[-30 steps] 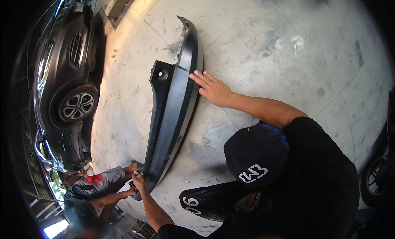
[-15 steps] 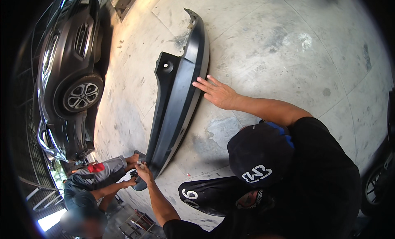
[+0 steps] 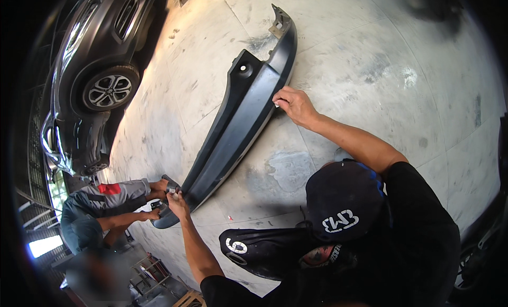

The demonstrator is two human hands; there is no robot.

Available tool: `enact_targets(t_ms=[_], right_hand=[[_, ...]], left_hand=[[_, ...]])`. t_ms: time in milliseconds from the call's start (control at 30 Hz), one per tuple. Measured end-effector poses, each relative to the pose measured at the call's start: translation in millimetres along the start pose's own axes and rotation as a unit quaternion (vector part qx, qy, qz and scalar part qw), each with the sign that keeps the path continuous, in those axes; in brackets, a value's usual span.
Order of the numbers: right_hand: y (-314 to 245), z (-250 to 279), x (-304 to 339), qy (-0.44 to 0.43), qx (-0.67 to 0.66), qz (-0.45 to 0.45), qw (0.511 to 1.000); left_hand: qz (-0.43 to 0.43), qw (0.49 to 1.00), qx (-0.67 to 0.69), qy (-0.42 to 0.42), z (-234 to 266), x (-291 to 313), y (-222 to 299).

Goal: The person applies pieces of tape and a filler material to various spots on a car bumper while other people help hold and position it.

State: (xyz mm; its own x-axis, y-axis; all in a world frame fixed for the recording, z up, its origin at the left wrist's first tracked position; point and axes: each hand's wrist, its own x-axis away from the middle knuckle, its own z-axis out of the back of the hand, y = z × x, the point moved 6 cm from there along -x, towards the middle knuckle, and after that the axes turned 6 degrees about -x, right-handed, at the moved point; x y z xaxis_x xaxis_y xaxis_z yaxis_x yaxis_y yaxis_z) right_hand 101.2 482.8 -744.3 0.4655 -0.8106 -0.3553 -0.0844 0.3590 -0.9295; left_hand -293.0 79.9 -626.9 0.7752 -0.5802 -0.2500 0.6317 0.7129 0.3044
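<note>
A long dark-grey car bumper lies diagonally across the floor, with a holed bracket-like flap on its upper part. My right hand is at its right edge, fingers curled into a pinch. A tiny white thing shows at those fingertips. At the bumper's near-left end, my left hand is closed round a small pale object, too small to name. A co-worker's hand is beside it at that end, near a small dark object.
The co-worker, in a teal shirt and grey shorts, is at the left. Behind stands a dark car. My knees in black shorts are close to the bumper. A metal rack is at the lower left, another wheel at the right.
My right hand has gone from fingers spread on the bumper to a pinch at its edge. The view has shifted, so bumper and car appear tilted further right.
</note>
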Motion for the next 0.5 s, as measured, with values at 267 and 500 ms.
enact_targets(t_ms=[267, 500], right_hand=[[-8.8, -9.4, -8.2, -0.062, 0.085, 0.019, 0.994], [-12.8, -12.4, -12.0, -0.049, 0.101, 0.037, 0.993]], left_hand=[[0.006, 0.998, -0.067, 0.002, 4.6, 1.8, 3.7], [0.009, 0.999, -0.053, 0.008, 5.2, -0.8, 2.1]])
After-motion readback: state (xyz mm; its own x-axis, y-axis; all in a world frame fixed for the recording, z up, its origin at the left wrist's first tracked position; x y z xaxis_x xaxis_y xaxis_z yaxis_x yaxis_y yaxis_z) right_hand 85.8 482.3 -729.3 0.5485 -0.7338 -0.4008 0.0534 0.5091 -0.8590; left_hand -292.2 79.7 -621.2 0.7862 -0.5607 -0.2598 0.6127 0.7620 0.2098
